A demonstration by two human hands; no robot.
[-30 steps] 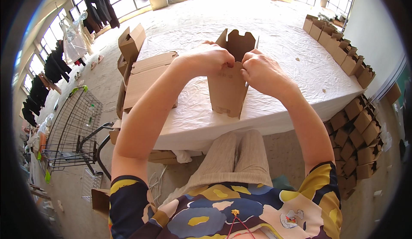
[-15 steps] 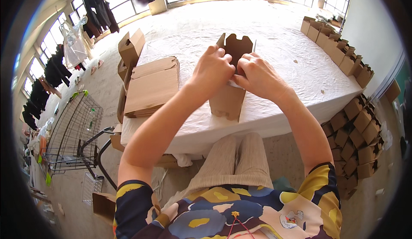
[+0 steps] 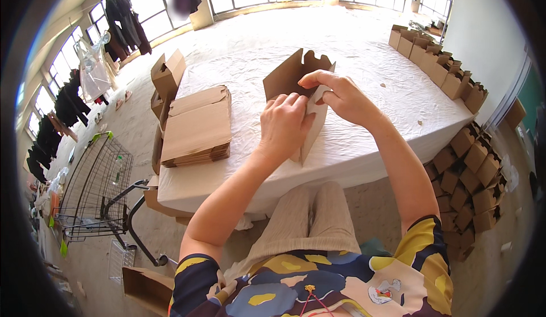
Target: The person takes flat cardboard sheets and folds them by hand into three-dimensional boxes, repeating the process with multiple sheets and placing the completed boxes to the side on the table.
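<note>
A partly folded brown cardboard box (image 3: 282, 76) stands on the white-covered table in front of me, its top open and a notched flap at its far side. My left hand (image 3: 284, 122) grips its near side, with the fingers bent over the upper edge. At the right side my right hand (image 3: 343, 96) is closed on the edge, thumb and index finger reaching toward the opening. The paler right side panel shows below the hands. My hands hide part of the near rim. To the left lies a stack of flat cardboard blanks (image 3: 196, 124).
White cloth covers the table (image 3: 364, 152). Folded boxes (image 3: 435, 66) line its right edge, and a pile of boxes (image 3: 469, 175) rests on the floor at the right. More cardboard boxes (image 3: 169, 72) stand at the table's left edge, near a wire cart (image 3: 94, 189).
The box has turned, so its right side panel now shows. My left hand has moved down onto the near side; my right hand has shifted slightly right along the rim.
</note>
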